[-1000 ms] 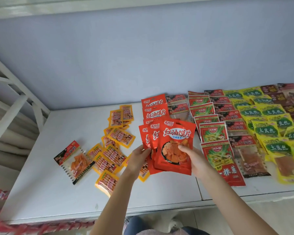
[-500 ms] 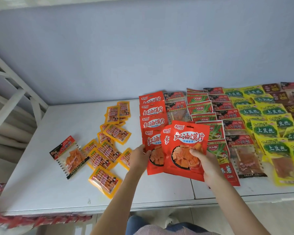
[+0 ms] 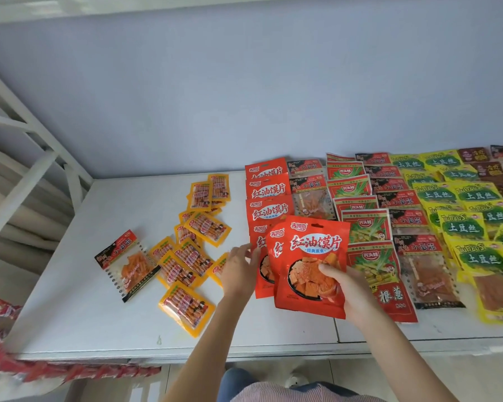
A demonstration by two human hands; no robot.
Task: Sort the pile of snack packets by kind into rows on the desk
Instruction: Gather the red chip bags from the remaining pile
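While the right hand [image 3: 350, 291] pinches a red bag of chilli-oil bun crisps [image 3: 314, 265] with its thumb on the printed front and fingers behind, that bag hangs over the near end of a column of matching red bags [image 3: 269, 198] on the white desk [image 3: 79, 300]. Another red bag [image 3: 263, 282] lies partly under the held one. The left hand [image 3: 238, 271] is spread, fingers loose and blurred, its fingertips at the left edge of that lower bag; whether it actually touches the bag cannot be told, and it grips nothing.

Right of the red column run further rows: clear packets with dark red headers [image 3: 310, 195], red-and-green packets [image 3: 369, 227], a second row of dark-headed clear packets [image 3: 413, 224], then yellow-green shredded-potato packets [image 3: 462, 227], with brown packets [image 3: 494, 169] at the far right corner.

Left of the hands, a loose scatter of small orange-yellow packets [image 3: 192, 256] lies unsorted, one of them [image 3: 186, 307] nearest the desk's front edge. A single clear dark-headed packet [image 3: 127, 264] sits alone just left of that scatter, tilted. A pale blue wall [image 3: 244, 97] backs the desk, and a white frame [image 3: 26, 140] rises at left.
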